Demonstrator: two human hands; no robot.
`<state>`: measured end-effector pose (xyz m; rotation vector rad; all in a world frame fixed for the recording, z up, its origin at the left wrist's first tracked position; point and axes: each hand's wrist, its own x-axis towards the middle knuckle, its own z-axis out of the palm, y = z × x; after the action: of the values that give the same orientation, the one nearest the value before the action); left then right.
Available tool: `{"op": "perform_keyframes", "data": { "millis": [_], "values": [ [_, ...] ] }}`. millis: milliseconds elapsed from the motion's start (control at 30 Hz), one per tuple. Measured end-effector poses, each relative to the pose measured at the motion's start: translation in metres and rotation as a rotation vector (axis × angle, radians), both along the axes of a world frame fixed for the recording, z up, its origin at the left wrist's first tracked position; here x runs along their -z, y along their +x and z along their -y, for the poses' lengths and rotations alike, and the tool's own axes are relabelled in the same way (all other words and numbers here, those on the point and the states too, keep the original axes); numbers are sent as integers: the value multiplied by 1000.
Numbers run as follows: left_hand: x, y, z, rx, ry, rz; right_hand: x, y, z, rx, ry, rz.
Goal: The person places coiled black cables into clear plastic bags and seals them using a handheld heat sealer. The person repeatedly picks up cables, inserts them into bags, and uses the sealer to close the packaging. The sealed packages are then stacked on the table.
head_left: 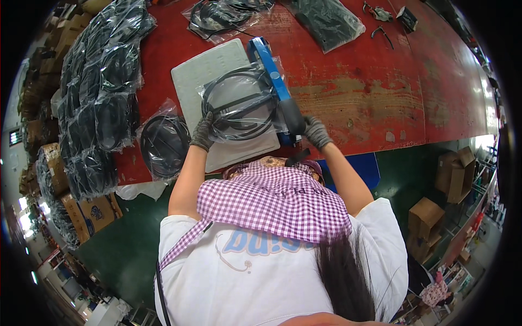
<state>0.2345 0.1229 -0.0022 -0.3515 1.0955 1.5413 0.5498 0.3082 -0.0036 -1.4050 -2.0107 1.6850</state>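
Observation:
My left hand [202, 133], in a grey glove, is closed on the near left edge of a clear plastic bag [239, 103]. Inside the bag lies a black coil, along with a dark straight piece. A blue bag sealer [273, 68] slants across the bag's right side, with a black end nearest me. At that black end is my right hand [316, 132], also gloved in grey, its fingers bent against it. Under the bag is a pale flat board [209, 61]. Another bagged black coil [165, 144] rests just left of my left hand.
Piled bagged black coils [117, 65] cover the red table's [375, 117] left end. More bagged coils [220, 16] and a dark flat packet [329, 24] lie at the far side. Pliers [382, 36] sit far right. Cardboard boxes [454, 174] stand on the floor at right.

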Motion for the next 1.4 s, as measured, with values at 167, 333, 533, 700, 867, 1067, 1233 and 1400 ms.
{"op": "perform_keyframes", "data": {
  "millis": [167,333,533,700,867,1067,1233,1400],
  "values": [
    [-2,-5,-1,-45,40,-32,-143,-56,-26,-57,334,-33],
    [3,-7,3,-82,75,-32,-130,-86,23,-468,784,511],
    [13,-7,10,-14,122,30,-55,-65,47,-340,978,292],
    [7,-3,10,-75,172,87,-52,-59,43,-271,962,116],
    [-8,1,5,-100,108,82,-52,-60,44,-246,956,92],
    [-16,-2,5,-157,147,117,-58,-67,50,-251,985,39],
    [-21,-3,9,-169,142,158,-52,-63,51,-273,995,74],
    [0,-3,13,-153,281,111,-51,-65,52,-262,1004,53]
  ]
}}
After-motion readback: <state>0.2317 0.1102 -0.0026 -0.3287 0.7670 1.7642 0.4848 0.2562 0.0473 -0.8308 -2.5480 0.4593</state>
